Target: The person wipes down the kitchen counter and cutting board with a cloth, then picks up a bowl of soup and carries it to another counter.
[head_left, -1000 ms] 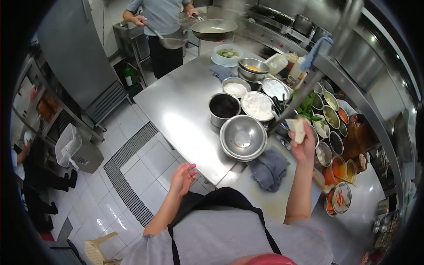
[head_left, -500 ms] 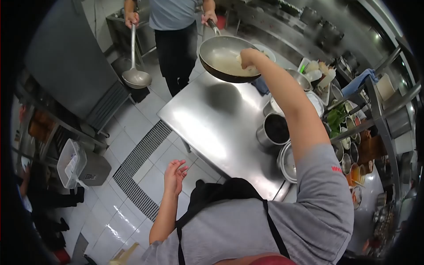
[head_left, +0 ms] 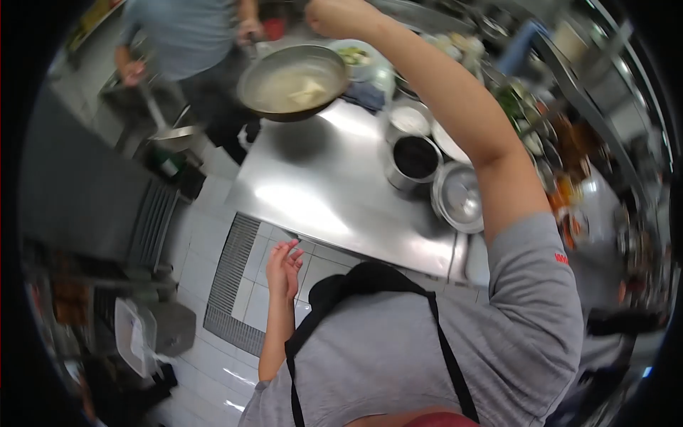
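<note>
My left hand (head_left: 284, 269) hangs in the air by the near edge of the steel table (head_left: 334, 188), its fingers apart and holding nothing. Reaching far forward, my right hand (head_left: 334, 17) is above the frying pan (head_left: 267, 92), apart from it and partly cut off by the top of the view. Its fingers look closed, and anything in them is hidden. A pale, folded-looking piece of food (head_left: 308, 92) lies in the pan. A co-worker's hand (head_left: 249, 30) grips the pan's handle, and their other hand (head_left: 131, 72) holds a large ladle (head_left: 173, 133).
On the table's right side stand a pot with dark contents (head_left: 416, 158), a steel lid (head_left: 461, 196) and a container of white stuff (head_left: 410, 119). A plate of food (head_left: 353, 57) is beyond the pan. A lined bin (head_left: 135, 334) stands at lower left.
My right hand has risen out of the pan, and the pale piece now shows in it. The camera view has shifted. My left hand stays open.
</note>
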Available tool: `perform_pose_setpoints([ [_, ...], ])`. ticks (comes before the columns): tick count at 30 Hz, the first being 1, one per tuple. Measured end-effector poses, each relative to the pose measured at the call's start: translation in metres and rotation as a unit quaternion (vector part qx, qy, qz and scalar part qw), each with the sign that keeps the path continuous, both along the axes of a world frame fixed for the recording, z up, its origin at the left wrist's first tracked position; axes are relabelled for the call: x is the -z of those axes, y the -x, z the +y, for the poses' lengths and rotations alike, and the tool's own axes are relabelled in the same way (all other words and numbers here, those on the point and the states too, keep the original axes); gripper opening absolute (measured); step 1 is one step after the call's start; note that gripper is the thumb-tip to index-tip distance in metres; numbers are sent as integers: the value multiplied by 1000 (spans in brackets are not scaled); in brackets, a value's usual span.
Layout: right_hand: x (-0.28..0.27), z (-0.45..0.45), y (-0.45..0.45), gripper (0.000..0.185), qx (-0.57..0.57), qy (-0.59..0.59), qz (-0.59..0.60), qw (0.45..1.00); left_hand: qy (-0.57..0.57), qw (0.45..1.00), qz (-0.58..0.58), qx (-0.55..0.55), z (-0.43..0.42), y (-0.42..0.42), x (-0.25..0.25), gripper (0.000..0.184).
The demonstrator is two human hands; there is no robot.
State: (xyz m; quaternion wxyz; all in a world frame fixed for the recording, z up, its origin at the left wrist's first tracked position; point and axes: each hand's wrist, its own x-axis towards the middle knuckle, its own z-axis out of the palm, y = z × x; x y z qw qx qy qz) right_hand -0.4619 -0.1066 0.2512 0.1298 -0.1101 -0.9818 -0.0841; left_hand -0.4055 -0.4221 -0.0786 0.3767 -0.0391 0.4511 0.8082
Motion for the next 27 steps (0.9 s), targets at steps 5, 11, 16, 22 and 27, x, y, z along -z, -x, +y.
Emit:
perform_pose_setpoints([
  [5, 66, 12, -175, 15, -61, 119, 92, 987, -6, 995, 25, 101, 40, -28, -10, 11],
  [11, 139, 42, -447, 22, 220, 412, 193, 863, 4, 983, 18, 184, 79, -94, -10, 12],
  [16, 299, 93, -504, 35, 279, 244, 156, 916, 15, 952, 12, 307, 108, -158, -17, 12],
  [22, 328, 12, -461, 38, 397, 107, 77, 908, -15, 920, 1, 391, 127, -201, -27, 11],
  [27, 341, -91, -419, 29, 165, 192, 164, 953, 24, 939, 9, 342, 117, -199, -28, 11],
])
